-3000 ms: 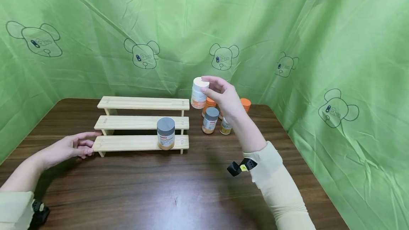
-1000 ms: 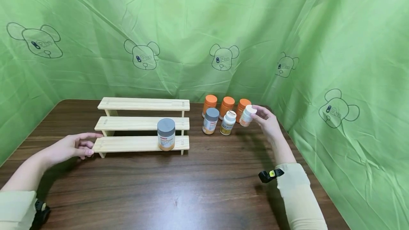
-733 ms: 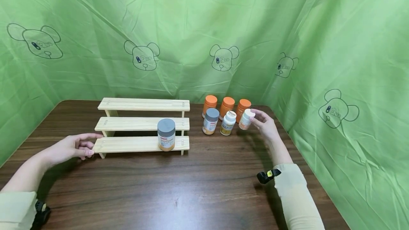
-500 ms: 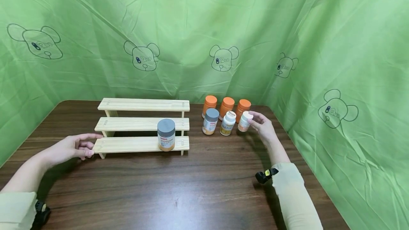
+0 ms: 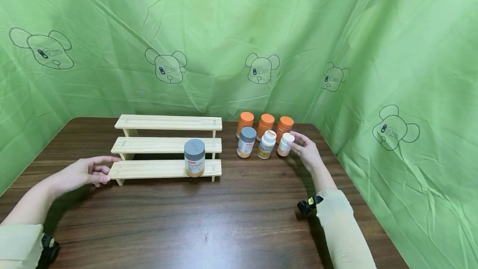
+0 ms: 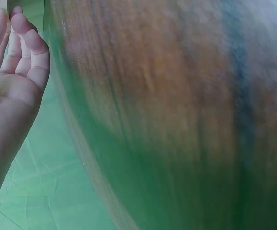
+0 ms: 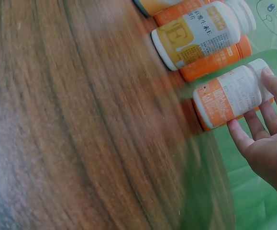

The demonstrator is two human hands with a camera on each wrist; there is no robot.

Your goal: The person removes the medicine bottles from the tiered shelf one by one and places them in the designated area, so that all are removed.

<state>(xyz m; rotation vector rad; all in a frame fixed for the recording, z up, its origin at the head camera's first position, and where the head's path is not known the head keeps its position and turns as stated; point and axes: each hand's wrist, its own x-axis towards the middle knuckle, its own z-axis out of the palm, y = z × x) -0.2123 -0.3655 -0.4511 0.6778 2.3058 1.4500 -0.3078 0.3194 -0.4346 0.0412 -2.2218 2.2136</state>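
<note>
My right hand (image 5: 305,149) pinches a small white pill bottle (image 5: 285,144) with an orange lower label, thumb at its cap. In the right wrist view this bottle (image 7: 229,96) stands at the end of the front row, its base at or close to the tabletop. To the left, my left hand (image 5: 83,173) grips the left end of the lowest tier of a three-tier wooden shelf (image 5: 149,169). Only a sliver of wood shows between thumb and fingers in the left wrist view. A grey-capped jar (image 5: 194,157) stands on that tier's right end.
Beside the held bottle are a white bottle with a yellow label (image 5: 266,145) and another grey-capped jar (image 5: 246,143). Behind them stand three orange-capped bottles (image 5: 265,123). Green cloth (image 5: 209,32) hangs around the dark wooden table (image 5: 209,219).
My right hand carried the white bottle from beside the shelf over to the right, then down and slightly left into the front row. My left hand stays on the shelf.
</note>
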